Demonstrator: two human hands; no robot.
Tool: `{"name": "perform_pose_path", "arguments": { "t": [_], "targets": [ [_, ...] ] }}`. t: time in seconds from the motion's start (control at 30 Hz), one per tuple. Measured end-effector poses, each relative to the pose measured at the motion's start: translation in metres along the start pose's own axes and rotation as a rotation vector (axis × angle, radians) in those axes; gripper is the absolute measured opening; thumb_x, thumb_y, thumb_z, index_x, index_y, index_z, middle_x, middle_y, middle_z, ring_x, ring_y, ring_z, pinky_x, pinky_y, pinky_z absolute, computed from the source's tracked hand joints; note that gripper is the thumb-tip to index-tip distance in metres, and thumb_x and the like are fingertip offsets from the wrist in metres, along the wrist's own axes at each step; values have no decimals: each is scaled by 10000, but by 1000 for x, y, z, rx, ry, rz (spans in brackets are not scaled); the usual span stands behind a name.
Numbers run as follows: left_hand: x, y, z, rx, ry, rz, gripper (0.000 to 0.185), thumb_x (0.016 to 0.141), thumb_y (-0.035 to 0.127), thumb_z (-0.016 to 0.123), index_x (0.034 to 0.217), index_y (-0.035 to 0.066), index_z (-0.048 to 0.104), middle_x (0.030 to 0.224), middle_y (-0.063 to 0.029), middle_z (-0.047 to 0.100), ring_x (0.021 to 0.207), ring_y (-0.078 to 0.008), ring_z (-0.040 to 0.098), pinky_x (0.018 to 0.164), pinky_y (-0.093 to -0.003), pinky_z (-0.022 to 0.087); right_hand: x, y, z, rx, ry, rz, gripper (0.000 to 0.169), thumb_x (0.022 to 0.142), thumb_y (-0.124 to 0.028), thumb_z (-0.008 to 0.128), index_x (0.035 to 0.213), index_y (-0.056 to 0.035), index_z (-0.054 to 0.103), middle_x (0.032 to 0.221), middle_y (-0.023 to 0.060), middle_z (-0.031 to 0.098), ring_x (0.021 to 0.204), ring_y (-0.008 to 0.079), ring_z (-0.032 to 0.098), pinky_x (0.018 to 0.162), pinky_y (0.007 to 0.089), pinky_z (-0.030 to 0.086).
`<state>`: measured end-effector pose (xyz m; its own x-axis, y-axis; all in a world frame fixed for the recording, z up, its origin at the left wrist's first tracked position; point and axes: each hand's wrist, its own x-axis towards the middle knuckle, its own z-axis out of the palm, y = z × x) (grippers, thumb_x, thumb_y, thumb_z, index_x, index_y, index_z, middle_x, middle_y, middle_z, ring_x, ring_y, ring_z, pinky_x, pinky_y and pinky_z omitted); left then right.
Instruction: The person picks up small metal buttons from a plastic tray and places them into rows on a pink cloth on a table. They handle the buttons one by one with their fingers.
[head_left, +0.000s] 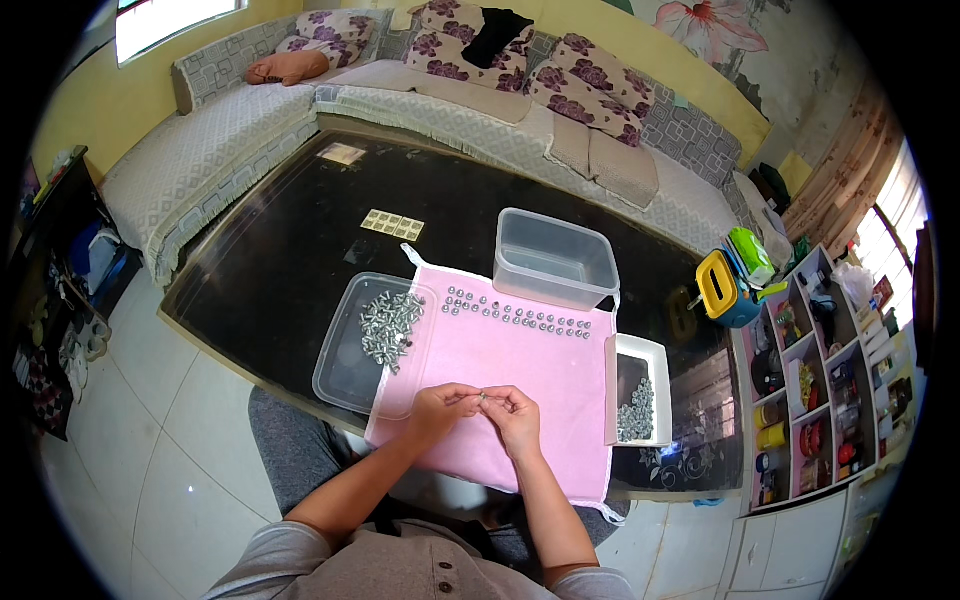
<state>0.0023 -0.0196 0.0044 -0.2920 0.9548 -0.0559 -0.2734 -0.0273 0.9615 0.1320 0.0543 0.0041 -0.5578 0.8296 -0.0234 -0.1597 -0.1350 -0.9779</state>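
Observation:
My left hand (448, 407) and my right hand (511, 417) meet fingertip to fingertip above a pink cloth (495, 360), pinching a small metal piece (482, 396) between them; its exact kind is too small to tell. Left of them, a clear plastic lid (337, 375) holds a pile of metal bolts (391, 322), overlapping the cloth's edge. To the right, a white open box (661, 397) contains many small metal nuts (636, 414). Small metal fasteners (540, 322) stand in rows across the cloth's far part.
A clear plastic tub (555, 259) stands at the cloth's far edge on the black table (450, 180). Farther right are a blue and yellow container (720, 289) and a compartment shelf (806, 390). A sheet of printed squares (392, 224) lies beyond the lid.

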Motion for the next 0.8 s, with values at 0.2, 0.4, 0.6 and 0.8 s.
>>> {"name": "perform_pose_path", "arguments": {
  "t": [0.2, 0.4, 0.6, 0.8],
  "targets": [
    [2, -7, 0, -34, 4, 8, 213, 794, 77, 618, 971, -41, 592, 875, -62, 629, 797, -84, 584, 702, -192, 476, 0, -1, -4, 76, 2, -2, 125, 777, 54, 570, 901, 62, 560, 838, 124, 614, 747, 145, 595, 707, 252, 504],
    [1, -7, 3, 98, 61, 60, 198, 764, 27, 635, 951, -34, 608, 874, -62, 634, 765, -80, 589, 689, -191, 478, -1, -5, -3, 81, -3, -1, 94, 770, 41, 588, 863, 43, 572, 806, 97, 608, 723, 123, 580, 692, 232, 494],
    [-1, -4, 4, 174, 83, 133, 205, 747, 35, 654, 943, -16, 626, 881, -68, 639, 756, -86, 596, 676, -192, 485, -1, -7, -4, 83, -15, 31, 93, 770, 19, 602, 857, 32, 575, 790, 81, 606, 694, 110, 565, 658, 221, 480],
    [0, -7, 4, 234, 99, 196, 197, 741, 34, 657, 934, 1, 638, 884, -64, 643, 750, -84, 598, 670, -194, 489, 0, -4, -4, 87, -23, 39, 99, 771, 6, 608, 861, 34, 576, 798, 88, 610, 686, 115, 565, 650, 225, 479]
  ]
}}
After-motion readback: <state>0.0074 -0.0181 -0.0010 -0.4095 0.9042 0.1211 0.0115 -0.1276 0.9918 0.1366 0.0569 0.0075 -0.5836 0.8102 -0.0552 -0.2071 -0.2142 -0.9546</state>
